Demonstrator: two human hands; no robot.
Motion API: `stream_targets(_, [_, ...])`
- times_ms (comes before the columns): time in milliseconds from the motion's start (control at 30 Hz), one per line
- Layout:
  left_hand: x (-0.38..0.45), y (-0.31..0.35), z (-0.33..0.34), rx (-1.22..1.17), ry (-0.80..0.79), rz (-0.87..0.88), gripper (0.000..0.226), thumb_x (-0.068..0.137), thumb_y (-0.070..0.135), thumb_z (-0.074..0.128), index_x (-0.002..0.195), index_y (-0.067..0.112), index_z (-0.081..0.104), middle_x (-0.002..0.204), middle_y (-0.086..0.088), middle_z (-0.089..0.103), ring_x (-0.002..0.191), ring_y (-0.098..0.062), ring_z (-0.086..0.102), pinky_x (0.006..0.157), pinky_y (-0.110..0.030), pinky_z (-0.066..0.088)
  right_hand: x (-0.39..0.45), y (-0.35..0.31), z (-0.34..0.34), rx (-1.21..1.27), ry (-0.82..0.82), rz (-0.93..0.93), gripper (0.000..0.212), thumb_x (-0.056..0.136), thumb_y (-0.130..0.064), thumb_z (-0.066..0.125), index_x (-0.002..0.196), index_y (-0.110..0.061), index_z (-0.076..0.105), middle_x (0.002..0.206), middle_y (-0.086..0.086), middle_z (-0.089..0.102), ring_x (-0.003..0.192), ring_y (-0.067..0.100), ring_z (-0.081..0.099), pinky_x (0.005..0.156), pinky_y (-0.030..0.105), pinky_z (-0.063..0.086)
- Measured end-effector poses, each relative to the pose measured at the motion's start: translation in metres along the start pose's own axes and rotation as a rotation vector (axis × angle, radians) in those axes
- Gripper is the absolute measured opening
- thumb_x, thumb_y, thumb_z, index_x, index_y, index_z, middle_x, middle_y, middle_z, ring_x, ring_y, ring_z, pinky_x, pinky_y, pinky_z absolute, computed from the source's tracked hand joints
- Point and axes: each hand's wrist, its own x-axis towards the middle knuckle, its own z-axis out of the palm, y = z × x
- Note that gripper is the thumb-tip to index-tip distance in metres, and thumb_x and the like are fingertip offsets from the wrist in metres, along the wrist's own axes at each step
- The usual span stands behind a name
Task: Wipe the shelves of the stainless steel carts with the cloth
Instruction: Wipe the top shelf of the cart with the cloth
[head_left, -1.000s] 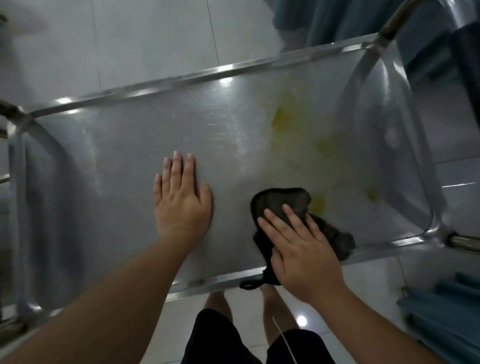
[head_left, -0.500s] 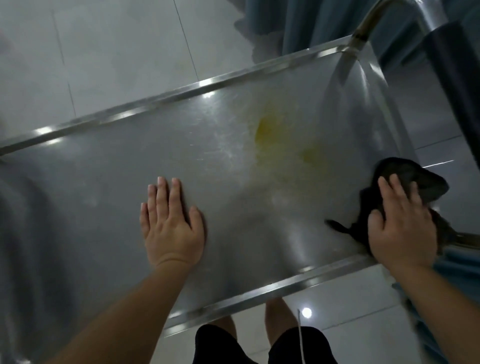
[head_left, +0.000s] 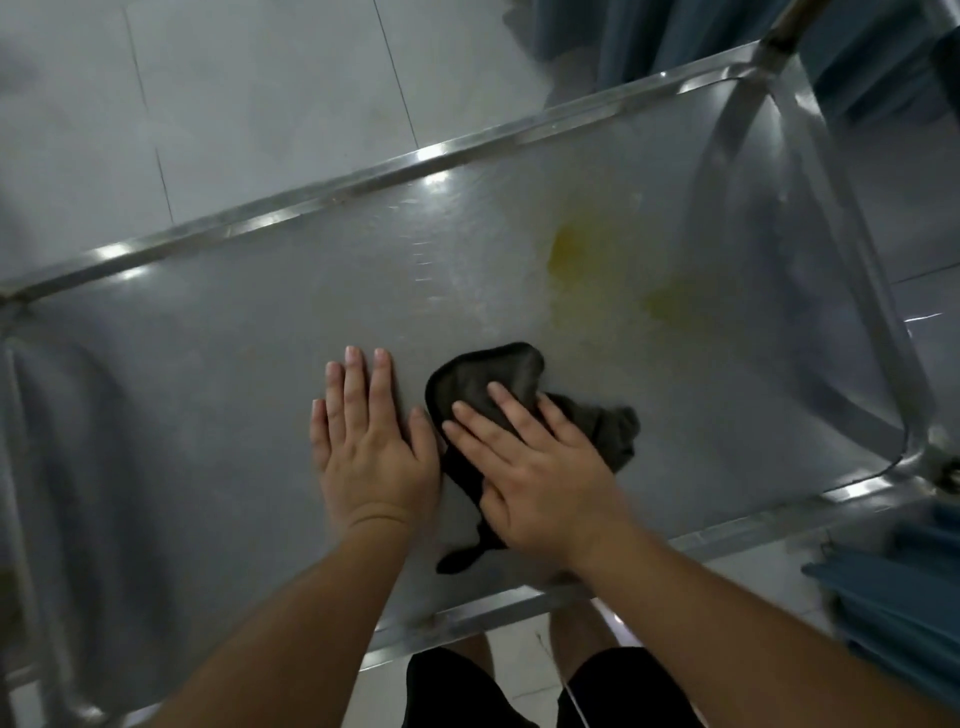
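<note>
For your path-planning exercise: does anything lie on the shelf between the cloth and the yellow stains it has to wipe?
Nothing visible does. The right hand presses the dark cloth flat on the shelf, and only bare steel separates it from the yellow stains beyond. The left hand rests flat beside the cloth, off that path.

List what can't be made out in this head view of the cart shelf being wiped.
- Shelf under the cloth and both hands: covered, so any dirt there is unseen.
- Cloth's middle: hidden by the right hand.
- Shelf's left end: cut off by the frame edge.
- Lower shelves: blocked by this one.
- Yellow stain: what it is can't be told.
- Blue object at right: blurred and cut off.
</note>
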Motion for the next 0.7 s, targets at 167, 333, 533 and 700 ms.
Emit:
stream_targets(167, [-0.001,0.000,0.000,0.002,0.009,0.010,0.071,0.102,0.048,0.035,0.169,0.029,0.022,0.178,0.003,0.013,0.164,-0.015,0.003,0.132,-0.038,-0.002,0.002,0.086,-0.023,0.010,0.055,0.143,0.069,0.089,-0.038,0.050,0.157,-0.030,0.048,0.165,-0.007,0.043,0.153,0.026,0.038,0.113,0.052,0.038])
stream_targets(333, [-0.002,0.000,-0.001,0.004,-0.010,0.014,0.071,0.102,0.047,0.033,0.170,0.029,0.019,0.178,0.004,0.010,0.164,-0.015,0.000,0.132,-0.039,-0.003,-0.030,0.211,-0.054,0.035,0.138,0.748,0.068,0.093,-0.037,0.038,0.159,-0.025,0.041,0.167,0.003,0.039,0.154,0.037,0.032,0.117,0.062,0.034])
stream_targets(533, [-0.002,0.000,0.001,0.008,0.005,0.020,0.072,0.102,0.047,0.035,0.170,0.029,0.019,0.178,0.003,0.010,0.164,-0.016,0.001,0.132,-0.040,-0.002,0.011,0.153,-0.051,0.154,0.223,1.169,0.071,0.094,-0.035,0.031,0.164,-0.021,0.032,0.172,0.002,0.028,0.159,0.037,0.020,0.121,0.064,0.025])
stream_targets(700, [-0.002,-0.001,0.002,0.002,0.016,0.015,0.072,0.101,0.046,0.036,0.169,0.027,0.023,0.177,0.002,0.014,0.164,-0.017,0.004,0.132,-0.040,-0.001,0.061,0.029,-0.028,0.098,0.142,0.648,0.068,0.093,-0.037,0.040,0.160,-0.024,0.044,0.168,-0.002,0.039,0.155,0.033,0.032,0.116,0.054,0.032])
